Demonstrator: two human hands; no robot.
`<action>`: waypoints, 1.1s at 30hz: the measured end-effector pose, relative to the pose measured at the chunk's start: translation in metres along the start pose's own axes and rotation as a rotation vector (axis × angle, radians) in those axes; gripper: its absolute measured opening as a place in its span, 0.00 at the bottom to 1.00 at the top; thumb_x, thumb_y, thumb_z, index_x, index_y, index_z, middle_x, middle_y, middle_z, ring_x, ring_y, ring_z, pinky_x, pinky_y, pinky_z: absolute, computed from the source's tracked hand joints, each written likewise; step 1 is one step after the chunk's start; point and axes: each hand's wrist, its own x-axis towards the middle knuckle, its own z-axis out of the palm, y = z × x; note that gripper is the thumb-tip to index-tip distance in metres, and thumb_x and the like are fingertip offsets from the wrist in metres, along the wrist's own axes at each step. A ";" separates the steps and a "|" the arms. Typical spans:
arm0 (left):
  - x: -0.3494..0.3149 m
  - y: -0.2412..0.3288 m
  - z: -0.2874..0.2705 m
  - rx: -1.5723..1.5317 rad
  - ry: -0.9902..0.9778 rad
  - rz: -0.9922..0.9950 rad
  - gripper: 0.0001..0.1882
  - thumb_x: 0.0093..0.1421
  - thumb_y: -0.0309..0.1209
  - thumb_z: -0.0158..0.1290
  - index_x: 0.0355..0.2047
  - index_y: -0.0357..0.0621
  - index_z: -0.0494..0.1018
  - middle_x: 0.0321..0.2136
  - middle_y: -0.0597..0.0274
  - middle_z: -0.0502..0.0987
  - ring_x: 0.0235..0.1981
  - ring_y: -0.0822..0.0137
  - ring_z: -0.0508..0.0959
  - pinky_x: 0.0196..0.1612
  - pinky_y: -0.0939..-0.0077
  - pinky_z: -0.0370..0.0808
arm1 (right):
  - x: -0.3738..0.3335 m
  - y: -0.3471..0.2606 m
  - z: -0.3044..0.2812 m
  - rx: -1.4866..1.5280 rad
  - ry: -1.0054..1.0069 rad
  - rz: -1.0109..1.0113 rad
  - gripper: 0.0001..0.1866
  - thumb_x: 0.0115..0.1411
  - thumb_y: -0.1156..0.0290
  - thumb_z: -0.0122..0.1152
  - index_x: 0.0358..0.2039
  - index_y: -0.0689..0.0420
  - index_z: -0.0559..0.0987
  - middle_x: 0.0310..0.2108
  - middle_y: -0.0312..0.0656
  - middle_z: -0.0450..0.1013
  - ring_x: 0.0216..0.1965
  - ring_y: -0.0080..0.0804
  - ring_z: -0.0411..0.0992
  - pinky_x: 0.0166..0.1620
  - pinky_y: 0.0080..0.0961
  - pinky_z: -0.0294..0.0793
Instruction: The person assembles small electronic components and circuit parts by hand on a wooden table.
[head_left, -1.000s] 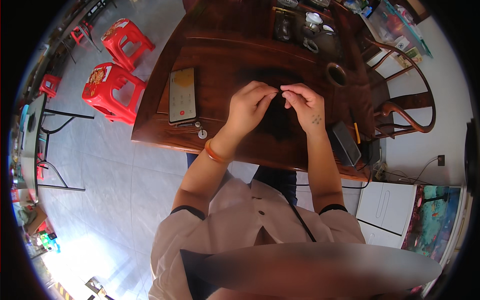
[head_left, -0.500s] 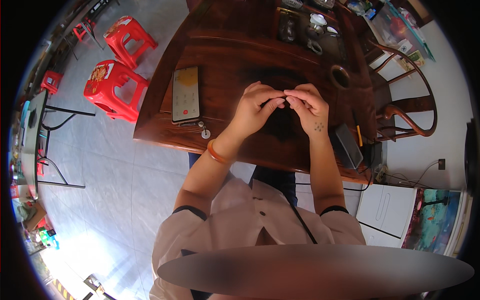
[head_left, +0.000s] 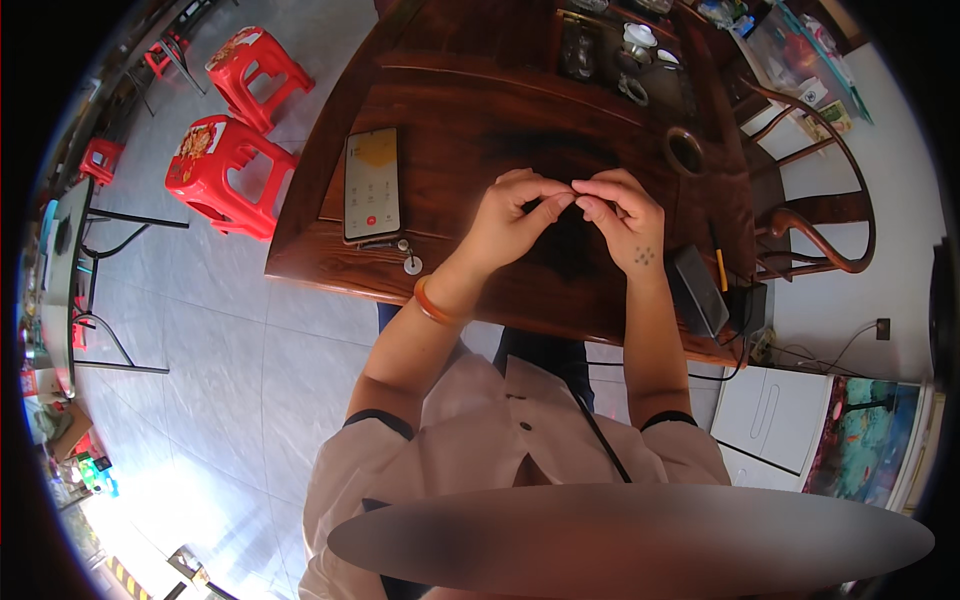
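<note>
Over the dark wooden table (head_left: 450,125), my left hand (head_left: 522,215) and my right hand (head_left: 622,215) meet fingertip to fingertip. Each one is closed in a pinch, thumb against fingers. Whatever lies between the fingertips, if anything, is too small to make out. An orange bangle (head_left: 432,303) circles my left wrist. To the left of my left hand a phone (head_left: 372,190) lies face up with its screen lit. A small round silver tag (head_left: 412,265) rests by its lower corner.
A dark tablet-like slab (head_left: 698,290) stands right of my right forearm, near a yellow stick (head_left: 721,270). Beyond it is a wooden armchair (head_left: 840,210). White teaware (head_left: 640,40) sits on the far tray. Red plastic stools (head_left: 225,175) stand left of the table.
My right hand has shifted very slightly to the right, and the fingertips have moved a little against each other. Both hands stay pinched together; the phone and tag stay put.
</note>
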 end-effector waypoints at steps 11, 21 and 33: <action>-0.004 -0.004 -0.001 0.036 0.059 0.034 0.03 0.55 0.26 0.56 0.28 0.42 0.78 0.27 0.61 0.80 0.30 0.63 0.78 0.46 0.67 0.67 | 0.001 0.000 0.001 0.073 0.004 0.034 0.11 0.52 0.82 0.61 0.38 0.61 0.80 0.33 0.39 0.71 0.30 0.21 0.71 0.31 0.15 0.72; 0.001 -0.008 0.000 0.264 0.176 0.219 0.01 0.51 0.26 0.58 0.25 0.44 0.77 0.19 0.63 0.75 0.23 0.63 0.73 0.38 0.70 0.66 | -0.001 -0.003 0.009 0.005 0.096 0.108 0.07 0.54 0.81 0.60 0.35 0.62 0.80 0.30 0.40 0.73 0.24 0.21 0.72 0.28 0.14 0.74; 0.001 -0.007 -0.001 0.361 0.155 0.236 0.02 0.52 0.29 0.58 0.25 0.46 0.77 0.19 0.65 0.75 0.24 0.62 0.74 0.47 0.64 0.65 | 0.001 0.003 0.007 -0.151 0.073 -0.040 0.09 0.51 0.82 0.62 0.34 0.60 0.80 0.30 0.40 0.73 0.27 0.22 0.72 0.28 0.18 0.71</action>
